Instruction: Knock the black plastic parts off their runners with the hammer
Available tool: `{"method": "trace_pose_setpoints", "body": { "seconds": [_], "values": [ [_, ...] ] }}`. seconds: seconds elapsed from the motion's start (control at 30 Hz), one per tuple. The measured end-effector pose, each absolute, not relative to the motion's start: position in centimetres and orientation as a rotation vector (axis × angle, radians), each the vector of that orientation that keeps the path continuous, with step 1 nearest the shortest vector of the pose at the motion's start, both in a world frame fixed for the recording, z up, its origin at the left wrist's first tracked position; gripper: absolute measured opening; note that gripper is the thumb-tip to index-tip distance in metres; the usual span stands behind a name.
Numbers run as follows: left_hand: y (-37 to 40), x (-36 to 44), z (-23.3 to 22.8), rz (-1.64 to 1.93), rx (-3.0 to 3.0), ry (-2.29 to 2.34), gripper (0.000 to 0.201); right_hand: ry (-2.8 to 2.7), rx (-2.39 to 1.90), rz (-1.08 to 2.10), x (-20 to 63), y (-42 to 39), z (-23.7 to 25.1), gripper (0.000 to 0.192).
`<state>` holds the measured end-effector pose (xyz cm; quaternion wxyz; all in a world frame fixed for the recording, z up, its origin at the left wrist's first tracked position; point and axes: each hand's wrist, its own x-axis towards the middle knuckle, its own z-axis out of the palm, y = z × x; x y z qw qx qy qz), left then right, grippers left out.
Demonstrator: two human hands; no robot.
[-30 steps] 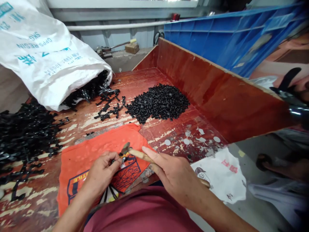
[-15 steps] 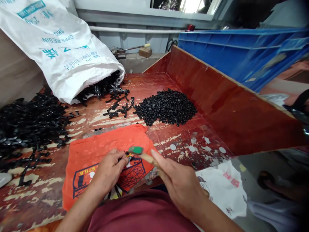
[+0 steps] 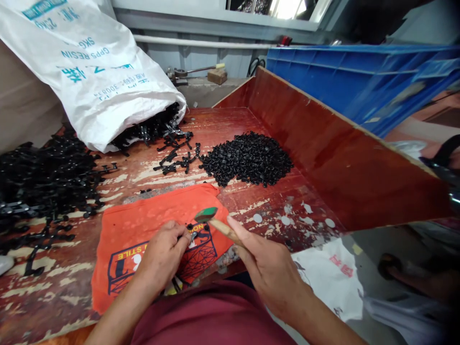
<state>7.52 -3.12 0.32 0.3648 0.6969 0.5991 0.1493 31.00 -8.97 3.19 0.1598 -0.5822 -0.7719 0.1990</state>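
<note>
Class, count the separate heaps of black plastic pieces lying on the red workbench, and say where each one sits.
3. One heap of small black pieces at the bench's centre back, one tangle of black sprues at the left edge, and one spilling from the white sack. More may be hidden inside it.

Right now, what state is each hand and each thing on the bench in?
left hand: pinching a small black part on the orange cloth
right hand: gripping a small hammer, head raised
white sack: on its side, mouth open, parts spilling
pile of black pieces: loose heap
</note>
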Motion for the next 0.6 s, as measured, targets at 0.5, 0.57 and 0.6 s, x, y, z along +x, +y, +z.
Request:
{"method": "trace_pose_setpoints", "body": {
  "seconds": [0.5,0.57,0.6],
  "values": [
    [-3.2,6.3,0.6,0.601,1.295,1.389,0.030,-2.095,-1.945,0.383,34.0,-6.5,0.3,0.039],
    [-3.3,6.0,0.9,0.627,1.129,1.378,0.031,-2.097,-2.015,0.334,34.1,-6.0,-0.5,0.034],
    [-3.3,5.8,1.1,0.640,1.091,1.376,0.031,-2.098,-2.034,0.320,34.0,-5.9,-0.7,0.032]
  ]
}}
